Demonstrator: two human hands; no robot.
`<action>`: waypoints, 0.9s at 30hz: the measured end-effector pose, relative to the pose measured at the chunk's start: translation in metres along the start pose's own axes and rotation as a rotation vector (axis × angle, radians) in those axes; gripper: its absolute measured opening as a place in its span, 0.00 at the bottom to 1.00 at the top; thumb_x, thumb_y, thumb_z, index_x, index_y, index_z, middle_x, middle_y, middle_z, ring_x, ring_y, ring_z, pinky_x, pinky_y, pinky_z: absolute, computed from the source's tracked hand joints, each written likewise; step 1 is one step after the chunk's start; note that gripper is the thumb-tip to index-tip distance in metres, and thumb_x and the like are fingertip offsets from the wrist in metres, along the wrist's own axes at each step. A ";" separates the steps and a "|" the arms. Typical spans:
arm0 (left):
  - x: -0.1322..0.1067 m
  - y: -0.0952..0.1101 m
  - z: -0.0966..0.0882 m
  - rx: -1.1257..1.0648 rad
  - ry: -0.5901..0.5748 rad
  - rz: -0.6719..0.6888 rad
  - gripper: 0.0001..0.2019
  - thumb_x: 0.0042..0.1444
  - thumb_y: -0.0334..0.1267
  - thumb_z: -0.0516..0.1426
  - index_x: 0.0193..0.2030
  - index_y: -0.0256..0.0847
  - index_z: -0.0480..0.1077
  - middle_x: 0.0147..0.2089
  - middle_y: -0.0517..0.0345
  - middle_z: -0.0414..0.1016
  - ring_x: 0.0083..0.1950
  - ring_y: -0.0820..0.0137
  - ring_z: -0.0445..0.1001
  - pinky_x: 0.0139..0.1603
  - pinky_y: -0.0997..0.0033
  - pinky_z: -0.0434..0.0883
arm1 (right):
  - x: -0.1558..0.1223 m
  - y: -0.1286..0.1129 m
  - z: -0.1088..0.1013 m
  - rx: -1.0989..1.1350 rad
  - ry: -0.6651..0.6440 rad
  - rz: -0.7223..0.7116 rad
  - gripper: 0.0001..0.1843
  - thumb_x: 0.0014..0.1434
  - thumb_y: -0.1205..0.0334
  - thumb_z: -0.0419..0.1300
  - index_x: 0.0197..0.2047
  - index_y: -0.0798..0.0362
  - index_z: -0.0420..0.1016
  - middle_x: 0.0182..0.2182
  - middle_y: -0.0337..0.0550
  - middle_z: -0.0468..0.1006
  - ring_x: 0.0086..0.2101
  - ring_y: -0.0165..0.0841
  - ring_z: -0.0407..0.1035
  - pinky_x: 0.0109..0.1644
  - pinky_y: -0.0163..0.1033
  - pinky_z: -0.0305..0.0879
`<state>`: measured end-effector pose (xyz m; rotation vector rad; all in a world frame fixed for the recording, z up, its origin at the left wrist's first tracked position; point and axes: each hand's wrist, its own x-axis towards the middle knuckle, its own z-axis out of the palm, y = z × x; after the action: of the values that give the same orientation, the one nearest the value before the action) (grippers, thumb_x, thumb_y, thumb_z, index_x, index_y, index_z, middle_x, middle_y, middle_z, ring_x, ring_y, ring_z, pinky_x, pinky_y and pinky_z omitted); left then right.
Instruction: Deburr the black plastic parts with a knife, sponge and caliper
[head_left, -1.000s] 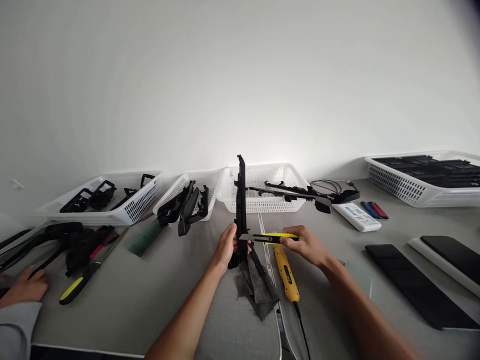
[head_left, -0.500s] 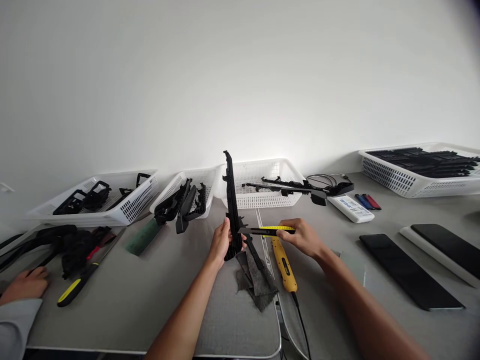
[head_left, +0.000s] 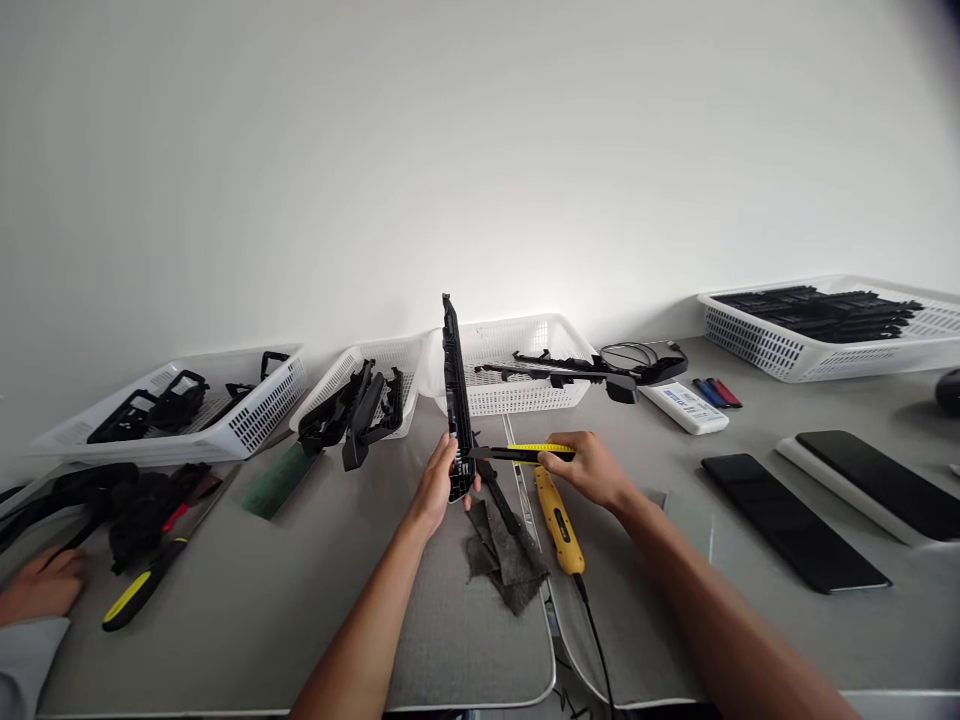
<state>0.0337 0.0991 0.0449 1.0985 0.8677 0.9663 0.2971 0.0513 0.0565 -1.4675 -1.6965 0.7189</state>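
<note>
My left hand is closed around the lower end of a long black plastic trim piece, which stands nearly upright over the table. In my right hand is a yellow and black utility knife, pointing left. Its blade end meets the right edge of the trim piece near my left fingers. Beneath the hands, dark grey cloth pieces lie on the table beside a yellow corded power tool.
White baskets of black parts stand along the wall: a left basket, a middle basket and a right basket. Another person's hand rests at the left, near a yellow-black handled tool. A black phone-like slab lies right.
The view has shifted slightly. The trim piece has turned a little in my left hand, showing more of its ribbed side. The knife stays against its edge.
</note>
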 end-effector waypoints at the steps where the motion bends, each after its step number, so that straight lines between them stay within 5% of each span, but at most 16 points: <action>1: 0.000 0.001 0.001 0.001 0.003 0.006 0.31 0.59 0.64 0.63 0.56 0.38 0.73 0.29 0.57 0.80 0.24 0.66 0.77 0.17 0.73 0.67 | 0.000 -0.001 0.000 0.038 -0.019 -0.010 0.19 0.59 0.46 0.59 0.26 0.52 0.70 0.22 0.34 0.61 0.26 0.30 0.54 0.30 0.36 0.49; 6: 0.000 0.008 0.000 0.030 0.045 -0.055 0.34 0.59 0.69 0.57 0.51 0.35 0.76 0.31 0.51 0.82 0.17 0.69 0.73 0.13 0.73 0.56 | -0.001 -0.003 -0.001 0.162 -0.215 -0.045 0.19 0.58 0.48 0.59 0.24 0.52 0.67 0.23 0.35 0.61 0.27 0.30 0.53 0.30 0.37 0.48; 11: -0.001 0.010 -0.003 0.049 0.012 -0.081 0.37 0.59 0.73 0.53 0.51 0.37 0.75 0.28 0.54 0.81 0.14 0.75 0.63 0.14 0.75 0.49 | -0.002 -0.004 -0.004 0.117 -0.075 0.001 0.18 0.59 0.47 0.58 0.27 0.52 0.70 0.23 0.35 0.61 0.28 0.31 0.54 0.31 0.37 0.49; 16: -0.002 0.008 -0.002 0.013 0.012 -0.087 0.44 0.55 0.80 0.51 0.53 0.38 0.75 0.29 0.56 0.79 0.13 0.78 0.60 0.14 0.75 0.45 | -0.003 -0.007 -0.002 0.175 -0.235 -0.050 0.20 0.60 0.45 0.58 0.26 0.52 0.67 0.24 0.36 0.61 0.29 0.31 0.53 0.32 0.38 0.49; 27: 0.000 0.008 -0.007 -0.010 -0.058 -0.072 0.48 0.58 0.81 0.46 0.56 0.34 0.75 0.28 0.52 0.80 0.13 0.76 0.60 0.14 0.74 0.48 | -0.004 -0.005 -0.002 0.134 -0.175 -0.037 0.18 0.59 0.47 0.59 0.27 0.53 0.70 0.24 0.36 0.62 0.29 0.31 0.54 0.32 0.38 0.49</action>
<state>0.0259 0.1023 0.0506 1.0745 0.8485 0.8742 0.2959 0.0468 0.0609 -1.3092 -1.7644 0.9447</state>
